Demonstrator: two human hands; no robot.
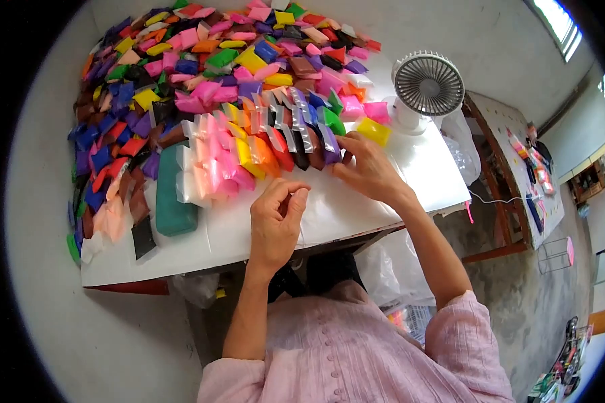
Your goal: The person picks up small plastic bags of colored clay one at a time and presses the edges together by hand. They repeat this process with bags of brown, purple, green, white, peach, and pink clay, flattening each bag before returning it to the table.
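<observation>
My right hand (pixel 372 173) is at the right end of a row of packets, its thumb and fingertips on a purple packet (pixel 330 144). Left of that packet, close together, stand brown, black, red (pixel 280 149), orange (pixel 262 156), yellow (pixel 246 158), pink and white packets, their clear wrapper ends pointing away from me. My left hand (pixel 275 218) is loosely curled in front of the row, thumb near the forefinger, with nothing visible in it. At the row's left end a dark green block (pixel 173 191) stands beside the white packets (pixel 189 185).
A large heap of mixed coloured packets (pixel 202 50) covers the back and left of the white table (pixel 356 215). A yellow packet (pixel 374 131) lies beyond my right hand. A white fan (pixel 428 84) stands at the back right. A second table (pixel 511 141) is farther right.
</observation>
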